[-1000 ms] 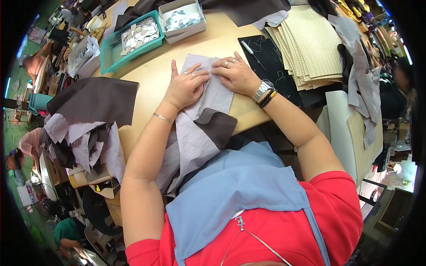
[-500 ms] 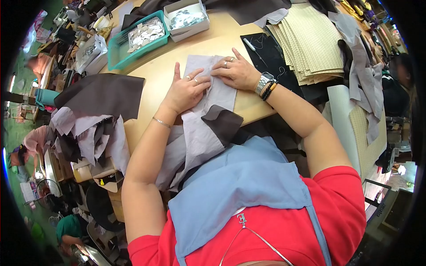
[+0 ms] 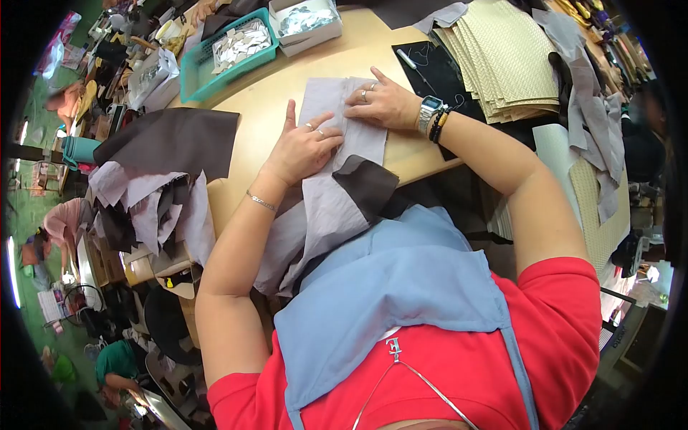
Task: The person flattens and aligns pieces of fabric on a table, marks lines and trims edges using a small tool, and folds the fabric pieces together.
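Note:
A strip of pale lilac-grey cloth (image 3: 315,100) runs over the table's front edge toward my lap. A lengthwise seam or fold shows along its middle. My left hand (image 3: 307,147) presses its fingertips on the cloth left of that line, one outer finger raised and spread. From the other side my right hand (image 3: 383,105) rests bent fingers near the same line, its outer finger also lifted. Both thumbs are hidden. Below the hands, a dark brown piece (image 3: 367,188) lies folded over the pale cloth, and more grey cloth (image 3: 287,240) hangs beside my apron.
Across the wooden table (image 3: 287,86) stand a teal basket (image 3: 188,82) of small pale pieces and a white box (image 3: 315,44) of metallic bits. A white-handled tool (image 3: 407,59) lies on black material near stacked cream sheets (image 3: 502,61). Cloth scraps (image 3: 132,190) heap at left.
The hands stay on the cloth with only slight finger shifts, the right hand's fingers a little farther from the left's. The whole view has shifted slightly.

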`<control>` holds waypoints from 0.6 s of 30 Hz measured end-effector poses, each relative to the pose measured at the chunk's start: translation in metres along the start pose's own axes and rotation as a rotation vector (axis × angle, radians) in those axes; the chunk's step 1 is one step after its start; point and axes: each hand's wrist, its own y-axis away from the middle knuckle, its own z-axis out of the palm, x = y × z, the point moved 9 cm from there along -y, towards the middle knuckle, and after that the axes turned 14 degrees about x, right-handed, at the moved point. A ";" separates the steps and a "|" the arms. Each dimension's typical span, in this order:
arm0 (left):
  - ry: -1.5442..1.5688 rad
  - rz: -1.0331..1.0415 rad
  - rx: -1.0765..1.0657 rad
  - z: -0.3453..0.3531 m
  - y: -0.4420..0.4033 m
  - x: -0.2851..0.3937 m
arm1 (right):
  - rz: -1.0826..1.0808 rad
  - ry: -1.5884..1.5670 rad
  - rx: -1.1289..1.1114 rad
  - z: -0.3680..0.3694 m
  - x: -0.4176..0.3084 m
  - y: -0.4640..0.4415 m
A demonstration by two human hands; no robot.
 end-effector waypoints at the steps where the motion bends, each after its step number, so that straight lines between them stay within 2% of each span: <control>1: 0.007 0.000 -0.007 -0.001 0.001 0.002 | -0.007 0.007 -0.012 0.001 -0.001 0.001; 7: 0.039 -0.037 -0.137 -0.006 0.006 0.007 | 0.027 0.042 -0.148 0.005 -0.010 0.002; 10: 0.074 -0.199 -0.294 -0.007 0.006 0.004 | 0.055 0.048 -0.249 0.003 -0.015 0.001; 13: 0.078 -0.256 -0.412 -0.011 0.003 0.010 | 0.016 0.059 -0.184 0.004 -0.020 0.002; 18: 0.096 -0.282 -0.447 -0.021 0.004 0.021 | 0.084 0.015 -0.301 0.002 -0.027 0.002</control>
